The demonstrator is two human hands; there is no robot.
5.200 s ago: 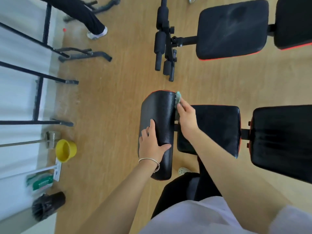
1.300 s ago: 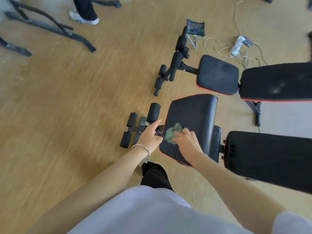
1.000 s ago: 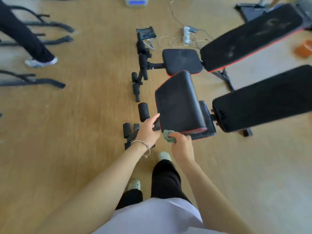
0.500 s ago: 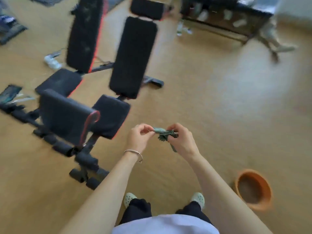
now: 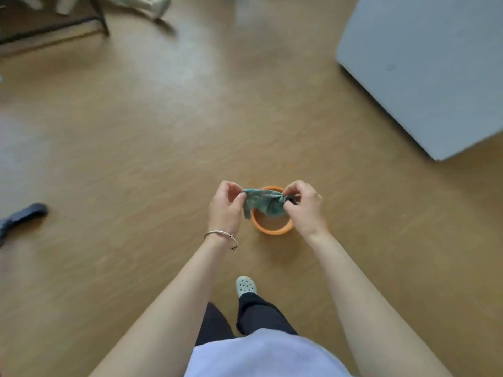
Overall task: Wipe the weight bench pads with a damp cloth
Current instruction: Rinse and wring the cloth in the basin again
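Note:
A small green cloth (image 5: 262, 204) is stretched between both hands at mid-frame. My left hand (image 5: 225, 209) pinches its left edge and my right hand (image 5: 303, 206) pinches its right end. The cloth hangs directly over an orange bowl (image 5: 272, 228) that stands on the wooden floor. No weight bench pad is in view.
A large grey-white block (image 5: 424, 66) fills the upper right. A dark frame leg (image 5: 54, 25) and pale objects lie at the top left. A dark foot of some equipment (image 5: 21, 216) pokes in at the left edge. My own shoe (image 5: 246, 286) is just behind the bowl.
The view has swung right, away from the benches, which have left the frame. The orange bowl now sits right under my hands, and the cloth is spread wider between them.

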